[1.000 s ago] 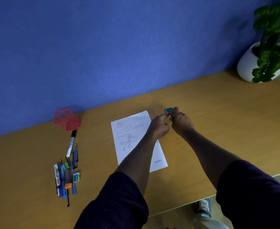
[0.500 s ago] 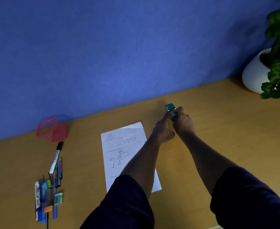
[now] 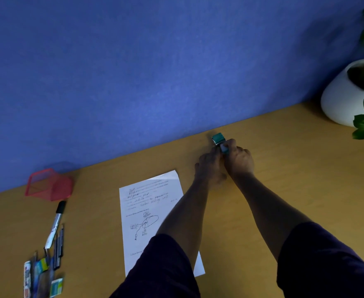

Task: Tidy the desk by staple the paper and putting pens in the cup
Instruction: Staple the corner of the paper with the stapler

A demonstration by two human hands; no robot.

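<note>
A small teal stapler (image 3: 219, 140) is held a little right of the paper's far corner, near the wall. My right hand (image 3: 239, 160) grips it from the right, and my left hand (image 3: 210, 166) has its fingers on its near end. The white paper (image 3: 149, 203), with handwriting and a sketch, lies flat on the desk under my left forearm. A red mesh cup (image 3: 50, 184) lies tipped on its side at the far left. Several pens and markers (image 3: 52, 244) lie in a loose pile in front of the cup.
The wooden desk (image 3: 295, 168) runs along a blue wall. A white pot with a green plant (image 3: 344, 97) stands at the far right corner.
Both hands have shifted slightly away from the paper toward the wall with the stapler. The view has tilted, so the paper and pens sit lower in frame.
</note>
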